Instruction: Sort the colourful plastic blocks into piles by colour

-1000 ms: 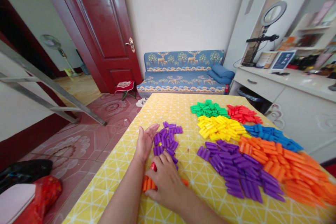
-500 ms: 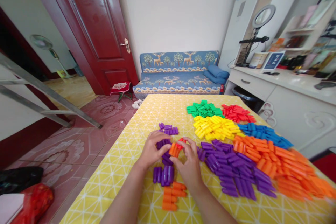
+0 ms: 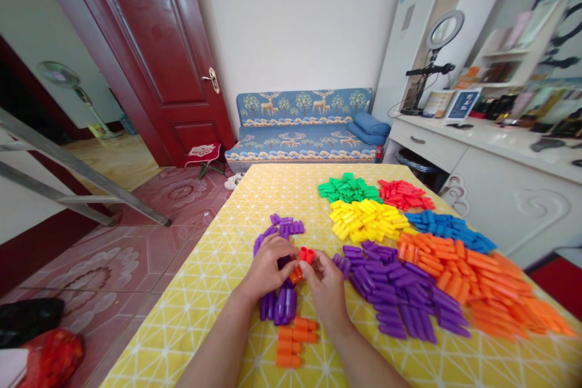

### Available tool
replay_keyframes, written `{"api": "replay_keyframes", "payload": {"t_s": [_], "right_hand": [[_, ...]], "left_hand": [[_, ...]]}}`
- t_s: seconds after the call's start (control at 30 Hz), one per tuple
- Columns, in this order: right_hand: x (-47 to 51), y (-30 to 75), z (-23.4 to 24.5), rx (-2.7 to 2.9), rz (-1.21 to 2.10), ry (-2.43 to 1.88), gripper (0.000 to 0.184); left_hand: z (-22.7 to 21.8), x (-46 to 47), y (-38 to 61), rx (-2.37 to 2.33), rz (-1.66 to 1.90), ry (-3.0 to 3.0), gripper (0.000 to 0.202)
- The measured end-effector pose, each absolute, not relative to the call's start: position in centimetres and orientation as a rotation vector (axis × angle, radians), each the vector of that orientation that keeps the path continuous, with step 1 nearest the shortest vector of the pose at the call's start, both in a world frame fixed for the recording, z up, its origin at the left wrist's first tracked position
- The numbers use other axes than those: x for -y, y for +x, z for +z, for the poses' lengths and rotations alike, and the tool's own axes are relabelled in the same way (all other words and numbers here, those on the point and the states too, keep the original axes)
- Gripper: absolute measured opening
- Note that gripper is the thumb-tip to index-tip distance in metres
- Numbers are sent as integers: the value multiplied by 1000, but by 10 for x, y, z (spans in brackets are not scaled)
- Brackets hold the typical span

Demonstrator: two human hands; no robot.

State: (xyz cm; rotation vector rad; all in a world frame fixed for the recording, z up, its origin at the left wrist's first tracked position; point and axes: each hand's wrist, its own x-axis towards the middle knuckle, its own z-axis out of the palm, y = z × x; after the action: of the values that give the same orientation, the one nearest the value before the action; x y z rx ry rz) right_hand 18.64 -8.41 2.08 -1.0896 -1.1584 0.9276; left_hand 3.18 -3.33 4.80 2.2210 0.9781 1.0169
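Note:
My left hand (image 3: 269, 265) is closed, fingertips pinching a small orange tube-shaped plastic building block (image 3: 295, 275). Opposite it, my right hand (image 3: 328, 286) grips a red double-tube block (image 3: 306, 254) whose hollow ends face up. The red and orange blocks touch each other; whether they are joined I cannot tell. Beneath and around my left hand lie joined purple blocks (image 3: 285, 306), partly covered by my fingers. Closer to me, a small cluster of orange blocks (image 3: 290, 347) rests on the cloth between my forearms.
To the right spread piles of purple (image 3: 395, 291), orange (image 3: 482, 279), yellow (image 3: 370, 220), green (image 3: 349, 188), red (image 3: 404, 195) and blue blocks (image 3: 450, 229). A yellow patterned cloth (image 3: 182, 321) covers the table. Beyond it stands a blue sofa (image 3: 304, 133); a white dresser (image 3: 509, 163) is at the right.
My hands have turned the pieces so the red block now stands with its hollow ends up, above the orange one. The view has shifted slightly.

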Motion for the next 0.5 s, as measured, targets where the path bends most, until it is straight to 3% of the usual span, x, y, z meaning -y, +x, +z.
{"api": "replay_keyframes", "payload": {"t_s": [0.27, 0.5], "right_hand": [[87, 188, 22, 1108, 972, -1047, 50], [87, 185, 25, 1103, 981, -1024, 49]], "left_hand": [[43, 31, 31, -981, 1053, 2283, 20], [44, 31, 32, -1009, 998, 2267, 22]]}}
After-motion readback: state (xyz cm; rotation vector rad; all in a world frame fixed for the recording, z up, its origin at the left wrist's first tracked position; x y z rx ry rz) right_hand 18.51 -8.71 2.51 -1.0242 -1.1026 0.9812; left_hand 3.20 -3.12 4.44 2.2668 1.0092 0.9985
